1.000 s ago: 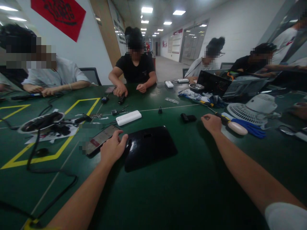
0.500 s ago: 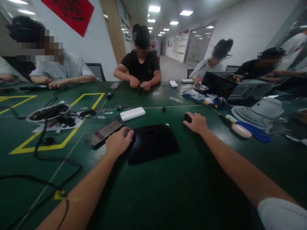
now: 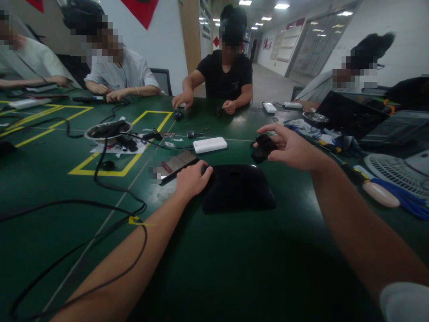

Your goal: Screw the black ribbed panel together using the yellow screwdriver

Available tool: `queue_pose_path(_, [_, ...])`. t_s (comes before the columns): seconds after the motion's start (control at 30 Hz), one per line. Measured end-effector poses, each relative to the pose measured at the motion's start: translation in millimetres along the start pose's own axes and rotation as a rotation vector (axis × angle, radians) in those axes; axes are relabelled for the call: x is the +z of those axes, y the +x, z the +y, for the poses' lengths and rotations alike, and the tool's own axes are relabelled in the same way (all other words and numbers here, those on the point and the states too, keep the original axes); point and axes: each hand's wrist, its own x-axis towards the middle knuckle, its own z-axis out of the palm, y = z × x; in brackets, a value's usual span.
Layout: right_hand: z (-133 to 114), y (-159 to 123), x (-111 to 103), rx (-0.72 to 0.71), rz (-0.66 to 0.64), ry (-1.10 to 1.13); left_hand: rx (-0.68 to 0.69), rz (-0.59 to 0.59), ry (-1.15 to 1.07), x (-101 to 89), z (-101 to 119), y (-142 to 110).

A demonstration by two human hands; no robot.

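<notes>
A glossy black curved panel (image 3: pixel 238 190) with a small rectangular recess near its far edge lies on the green table. My left hand (image 3: pixel 193 180) grips its left edge, thumb and fingers curled at the corner. Beside that hand, a phone (image 3: pixel 177 167) lies with its screen lit. To the panel's far right, my right hand (image 3: pixel 291 147) is raised a little over the table. Its thumb and fingers are closed on a small black part (image 3: pixel 263 148), whose exact kind I cannot make out.
A white power bank (image 3: pixel 210 145) lies beyond the phone. Further left, a metal bowl (image 3: pixel 109 129) holds black items, with black cables (image 3: pixel 97 179) looping towards my left arm. Blue gloves (image 3: pixel 407 201) and a white fan (image 3: pixel 395 172) are at right. Several people sit around the table.
My right hand has lifted and moved towards the panel with a black part in it. A small part standing alone no longer shows separately. The view has turned right-to-left; my left hand stays.
</notes>
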Motion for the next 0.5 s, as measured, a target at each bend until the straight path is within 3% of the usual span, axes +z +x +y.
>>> queue_pose_path(0.13, [-29,7,10,-0.089,-0.208,-0.276,0.005,-0.010,-0.004,-0.2,0,1])
queue_pose_path(0.27, [-36,17,13,-0.175,-0.359,-0.397,0.002,0.008,0.002,0.1,0,2])
queue_pose_path(0.5, [-22,30,24,-0.125,-0.395,-0.351,-0.005,-0.001,0.009,-1.3,1,3])
